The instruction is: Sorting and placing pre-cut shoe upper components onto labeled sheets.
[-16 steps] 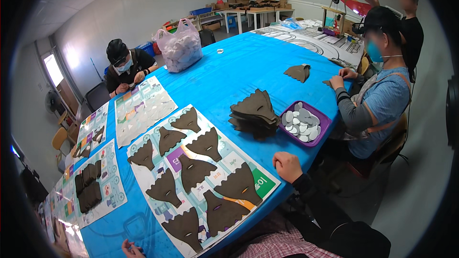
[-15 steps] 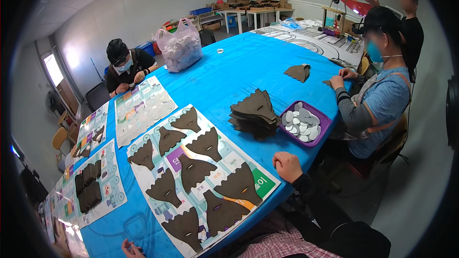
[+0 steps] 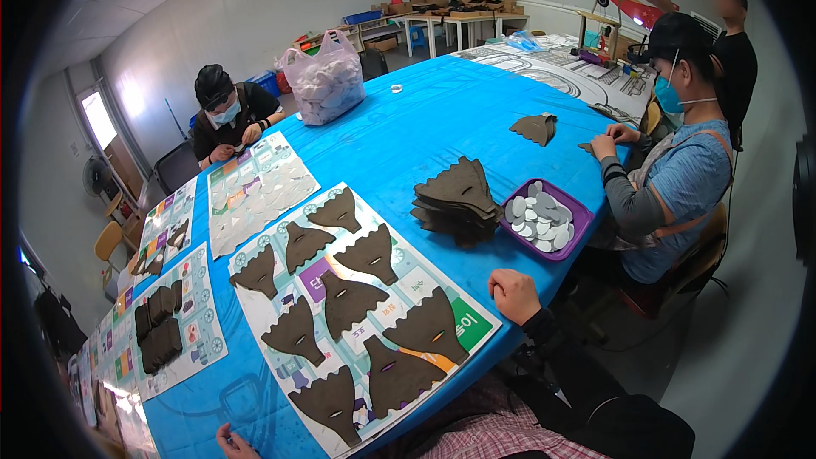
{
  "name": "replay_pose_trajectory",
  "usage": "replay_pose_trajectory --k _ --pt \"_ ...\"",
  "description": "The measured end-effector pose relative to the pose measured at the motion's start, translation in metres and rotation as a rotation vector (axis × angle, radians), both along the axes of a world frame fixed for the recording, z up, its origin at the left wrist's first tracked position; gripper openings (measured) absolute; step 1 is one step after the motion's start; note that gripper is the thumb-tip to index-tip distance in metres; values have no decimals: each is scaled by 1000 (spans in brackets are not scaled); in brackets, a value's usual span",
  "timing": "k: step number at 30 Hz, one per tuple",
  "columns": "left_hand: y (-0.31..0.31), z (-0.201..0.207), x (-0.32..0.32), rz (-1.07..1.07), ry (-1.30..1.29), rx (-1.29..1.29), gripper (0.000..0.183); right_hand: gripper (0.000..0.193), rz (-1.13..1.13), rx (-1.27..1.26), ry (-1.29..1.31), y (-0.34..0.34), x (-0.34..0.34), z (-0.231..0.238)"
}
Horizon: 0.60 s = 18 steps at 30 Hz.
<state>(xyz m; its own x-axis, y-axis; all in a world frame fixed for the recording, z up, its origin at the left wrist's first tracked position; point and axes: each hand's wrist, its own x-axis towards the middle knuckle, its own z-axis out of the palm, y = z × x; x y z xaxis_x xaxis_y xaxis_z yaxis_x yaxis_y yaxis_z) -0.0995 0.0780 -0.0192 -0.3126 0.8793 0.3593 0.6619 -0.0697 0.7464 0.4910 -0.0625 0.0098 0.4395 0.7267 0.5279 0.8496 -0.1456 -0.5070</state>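
My right hand [image 3: 514, 296] rests at the table's near right edge, its fingers curled into a loose fist with nothing showing in it. At the bottom edge, my left hand [image 3: 235, 442] is partly cut off; its visible fingers are a little apart and hold nothing. Between the two lies a printed sheet [image 3: 469, 331] bearing several dark, scalloped fan-shaped pieces [image 3: 353, 302], most with a small slit. Beyond my right hand are a stack of similar dark pieces [image 3: 459, 195] and a purple tray [image 3: 580, 234] of white and grey oval discs [image 3: 544, 219].
Dark bundled pieces [image 3: 159, 336] lie on a sheet at left, and pale pieces [image 3: 255, 195] on another. A plastic bag [image 3: 327, 85] of white items stands farther back. One co-worker [image 3: 229, 110] sits at far left; another [image 3: 680, 170] sits at right, near a dark piece [image 3: 534, 128].
The whole view has shifted slightly. My left hand shows a little less at the bottom edge; my right hand stays in its fist on the table.
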Motion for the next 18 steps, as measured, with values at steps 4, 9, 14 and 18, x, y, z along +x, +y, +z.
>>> replay_pose_trajectory --k 4,9,14,18 --pt "0 -4 -6 -32 39 10 26 9 -2 5 -4 0 0 0" --pt "1 -6 -12 -32 32 -15 26 8 1 0 -10 1 -2 1" --pt "2 -1 -7 -19 33 -32 27 8 -7 3 4 -2 0 -1" --pt "-4 6 -4 -47 48 -36 30 8 -34 -1 -8 -5 -2 -8"
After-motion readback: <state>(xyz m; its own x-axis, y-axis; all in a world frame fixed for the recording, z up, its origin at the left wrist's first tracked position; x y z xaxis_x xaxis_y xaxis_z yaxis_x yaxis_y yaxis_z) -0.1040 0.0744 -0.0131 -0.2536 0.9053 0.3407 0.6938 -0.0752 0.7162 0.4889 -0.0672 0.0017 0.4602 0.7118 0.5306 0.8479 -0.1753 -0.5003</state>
